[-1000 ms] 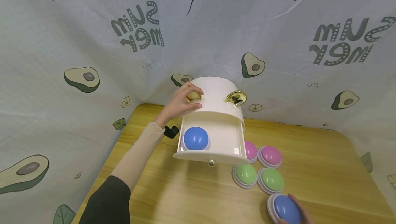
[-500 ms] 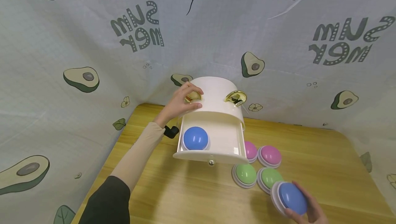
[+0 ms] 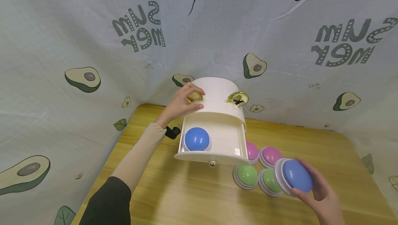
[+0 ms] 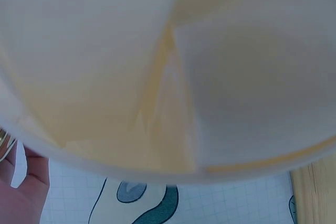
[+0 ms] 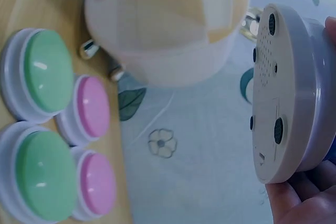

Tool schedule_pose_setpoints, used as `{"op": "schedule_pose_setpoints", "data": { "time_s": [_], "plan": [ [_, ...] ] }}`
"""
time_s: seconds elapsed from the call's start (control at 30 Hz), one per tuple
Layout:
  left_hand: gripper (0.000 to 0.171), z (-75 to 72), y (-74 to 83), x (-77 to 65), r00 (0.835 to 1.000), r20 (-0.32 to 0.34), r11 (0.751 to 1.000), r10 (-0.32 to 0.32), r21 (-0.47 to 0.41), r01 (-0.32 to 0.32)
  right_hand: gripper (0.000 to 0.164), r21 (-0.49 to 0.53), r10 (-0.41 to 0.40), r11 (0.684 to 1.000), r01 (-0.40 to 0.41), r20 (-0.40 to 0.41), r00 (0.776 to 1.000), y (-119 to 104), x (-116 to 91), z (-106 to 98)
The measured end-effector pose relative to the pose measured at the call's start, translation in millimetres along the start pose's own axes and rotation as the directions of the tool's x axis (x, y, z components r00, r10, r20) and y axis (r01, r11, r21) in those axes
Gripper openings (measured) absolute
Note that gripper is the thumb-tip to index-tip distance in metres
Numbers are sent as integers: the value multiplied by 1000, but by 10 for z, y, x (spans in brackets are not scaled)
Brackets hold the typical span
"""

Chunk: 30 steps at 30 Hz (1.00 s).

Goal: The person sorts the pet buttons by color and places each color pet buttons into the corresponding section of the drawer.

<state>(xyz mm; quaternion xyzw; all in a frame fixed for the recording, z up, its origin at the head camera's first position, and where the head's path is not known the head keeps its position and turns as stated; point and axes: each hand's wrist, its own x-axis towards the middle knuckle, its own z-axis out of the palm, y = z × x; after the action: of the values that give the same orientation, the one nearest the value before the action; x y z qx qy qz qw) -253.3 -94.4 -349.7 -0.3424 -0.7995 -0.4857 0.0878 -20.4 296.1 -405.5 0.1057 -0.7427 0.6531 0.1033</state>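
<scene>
My right hand point(image 3: 323, 190) holds a blue dome-topped push button point(image 3: 297, 175) by its sides, tilted and lifted over the table. Its white base point(image 5: 278, 103), with rubber feet and small speaker holes, shows in the right wrist view. My left hand point(image 3: 183, 101) grips the gold handle point(image 3: 195, 97) on the left of a white rounded box point(image 3: 216, 93), thumb against the box front. Below, the box's drawer point(image 3: 225, 138) is pulled out, and another blue button point(image 3: 197, 139) sits in its left side. In the left wrist view the box, close and blurred, fills most of the frame.
Two green buttons point(image 3: 247, 175) and two pink buttons point(image 3: 272, 156) stand on the wooden table point(image 3: 326, 159), right of the drawer. A second gold handle point(image 3: 237, 98) is on the box's right. A printed cloth point(image 3: 211, 38) hangs close behind.
My right hand has raised the blue button off the table and carried it up and slightly right, past the green buttons. The left hand, the box and the drawer stay in place.
</scene>
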Motion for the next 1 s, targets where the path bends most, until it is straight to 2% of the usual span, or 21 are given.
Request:
{"op": "schedule_pose_setpoints", "data": {
  "time_s": [0.1, 0.23, 0.33, 0.57, 0.87, 1.0],
  "plan": [
    [34, 2, -1, 5, 1000, 1, 1000, 2, 7, -2, 79, -15, -2, 1000, 3, 13, 1000, -89, 87, 17],
    [33, 4, 6, 7, 1000, 0, 1000, 3, 8, -3, 78, 20, -69, 998, 68, 48, 996, -144, 191, 9],
    [33, 2, 6, 5, 1000, 1, 1000, 1, 4, -1, 77, 22, -85, 996, 84, 61, 995, -192, 259, 16],
    [34, 3, 2, 5, 1000, 3, 1000, 1, -1, -1, 77, -66, -8, 998, 11, 55, 998, -390, 417, 127],
    [34, 7, 1, 5, 1000, 2, 1000, 1, 7, -1, 77, -1, -144, 989, 146, 137, 980, -495, 664, 333],
    [34, 10, -6, 6, 1000, 2, 1000, 1, 17, -1, 77, 6, -178, 984, 180, 161, 971, -517, 754, 419]
  ]
}}
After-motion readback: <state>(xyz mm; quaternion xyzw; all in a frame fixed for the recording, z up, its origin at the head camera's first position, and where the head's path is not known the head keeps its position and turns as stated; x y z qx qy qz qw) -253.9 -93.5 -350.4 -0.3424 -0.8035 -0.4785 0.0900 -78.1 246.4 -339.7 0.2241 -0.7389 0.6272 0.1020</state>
